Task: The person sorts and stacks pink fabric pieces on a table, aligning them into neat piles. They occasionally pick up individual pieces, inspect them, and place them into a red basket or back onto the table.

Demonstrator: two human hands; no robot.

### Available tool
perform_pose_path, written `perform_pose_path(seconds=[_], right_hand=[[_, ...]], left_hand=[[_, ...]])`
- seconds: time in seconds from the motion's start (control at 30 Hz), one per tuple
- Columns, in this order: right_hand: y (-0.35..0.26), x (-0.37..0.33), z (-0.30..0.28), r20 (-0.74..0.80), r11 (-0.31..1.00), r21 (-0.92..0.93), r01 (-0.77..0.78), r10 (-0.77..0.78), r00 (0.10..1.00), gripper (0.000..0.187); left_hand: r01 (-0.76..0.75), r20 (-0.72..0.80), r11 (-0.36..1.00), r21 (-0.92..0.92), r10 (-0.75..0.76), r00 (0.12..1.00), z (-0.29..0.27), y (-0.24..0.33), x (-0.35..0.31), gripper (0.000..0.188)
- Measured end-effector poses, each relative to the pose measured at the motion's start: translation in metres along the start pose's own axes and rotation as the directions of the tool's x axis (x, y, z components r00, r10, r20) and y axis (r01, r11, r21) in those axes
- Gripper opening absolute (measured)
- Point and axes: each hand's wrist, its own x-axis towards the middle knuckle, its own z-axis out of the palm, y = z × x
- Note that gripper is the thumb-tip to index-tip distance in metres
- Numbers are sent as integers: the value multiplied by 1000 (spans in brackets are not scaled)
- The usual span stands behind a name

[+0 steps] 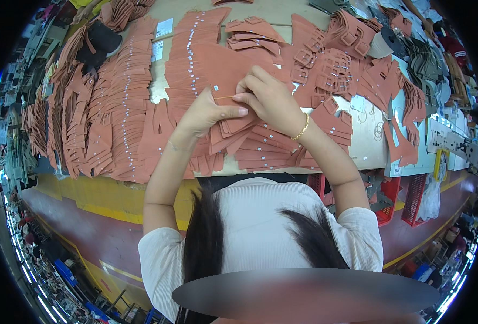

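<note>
Fingers of both hands are pinched shut on a thin tan rubber band (224, 98), stretched taut between them. Left hand (209, 113) holds its left end with thumb extended toward the right; right hand (268, 100) holds the other end between thumb and forefinger, gold chain bracelet (302, 128) on that wrist.

The band sits just above a fanned bundle of flat terracotta-brown leather strap pieces (233, 70), which the hands rest on. That bundle lies at the middle of the pale worn desk (365, 140), near its front edge.

Outward from there: more fanned strap stacks (263, 148) under and in front of the hands, long overlapping rows of the same brown pieces with small white tags (123, 108) to the left, a heap of brown buckled straps (325, 70) to the right. White paper labels (163, 28) are near the far left rows. Red plastic crates (390, 200) stand below the desk edge on the right. Yellow floor stripe (104, 202) runs below the desk front.
</note>
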Motion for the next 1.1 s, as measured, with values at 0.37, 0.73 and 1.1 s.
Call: perform_pose_path(seconds=[0.37, 0.73, 1.1], right_hand=[[-22, 13, -53, 398, 897, 440, -49, -146, 906, 27], [129, -58, -90, -174, 581, 698, -418, 705, 688, 25], [195, -255, -184, -531, 292, -597, -747, 553, 642, 34]], left_hand=[[-226, 141, 86, 970, 558, 818, -1, 40, -13, 66], [-393, -453, 914, -104, 308, 837, -54, 6, -52, 47], [-472, -620, 698, -539, 51, 783, -93, -3, -31, 39]])
